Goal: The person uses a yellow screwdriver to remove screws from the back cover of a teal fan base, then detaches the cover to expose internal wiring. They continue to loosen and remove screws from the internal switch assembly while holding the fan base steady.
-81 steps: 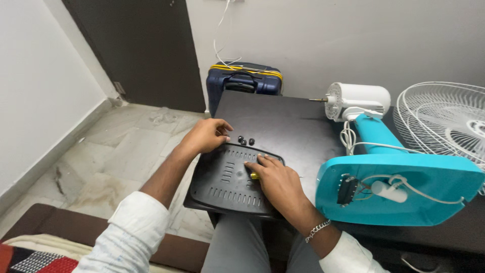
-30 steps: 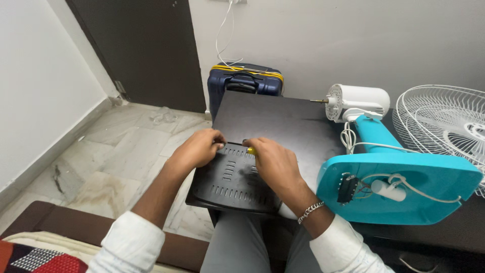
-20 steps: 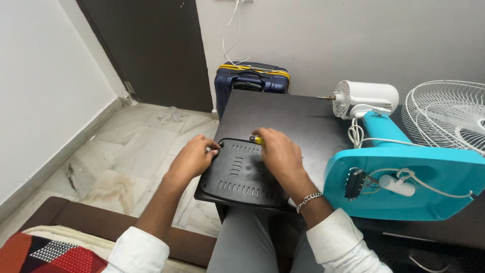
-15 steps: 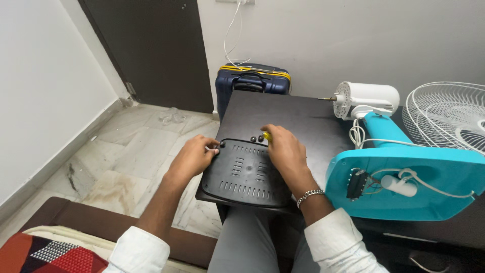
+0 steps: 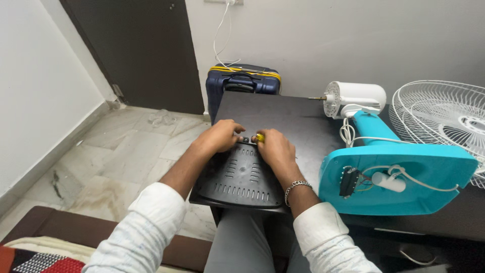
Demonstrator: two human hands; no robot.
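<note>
Fingers of the left hand (image 5: 222, 135) gripped the black vented cover (image 5: 241, 177) on the tabletop (image 5: 283, 114); the right hand (image 5: 275, 146) clasped a yellow screwdriver (image 5: 259, 137).

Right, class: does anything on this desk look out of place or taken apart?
Yes. The turquoise fan base lies on its side, wiring exposed. Its white motor is bare and the grille sits detached alongside. Both hands rest on the black vented cover.

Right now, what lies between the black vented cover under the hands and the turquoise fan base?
In the head view, only bare dark table top separates the black vented cover from the turquoise fan base.
</note>
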